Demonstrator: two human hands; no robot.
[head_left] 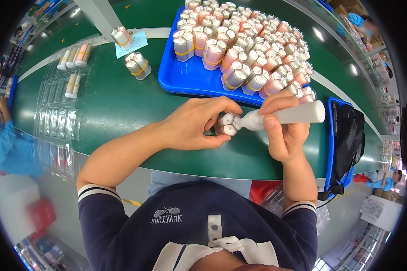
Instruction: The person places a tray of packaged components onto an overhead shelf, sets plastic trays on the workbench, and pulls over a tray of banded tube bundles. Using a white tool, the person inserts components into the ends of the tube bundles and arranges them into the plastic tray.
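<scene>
My left hand (185, 124) is closed around a small bundle of three cylinders (229, 125), its white round ends turned up toward me. In my right hand (286, 133) lies a white squeeze bottle (303, 112), tilted almost flat and gripped near its neck. The bottle's narrow tip points left and meets the edge of the bundle's top; whether it touches cannot be made out. Just beyond both hands, a blue tray (167, 83) holds many similar pink and grey bundles (257, 49) with yellow bands.
Left of the tray stand a banded bundle (138, 66) and another bundle (121, 38) by a light blue paper. Clear plastic trays (54, 99) with a few cylinders lie further left. On the right, a blue tray holds a black mesh item (348, 131). Co-workers sit at both sides.
</scene>
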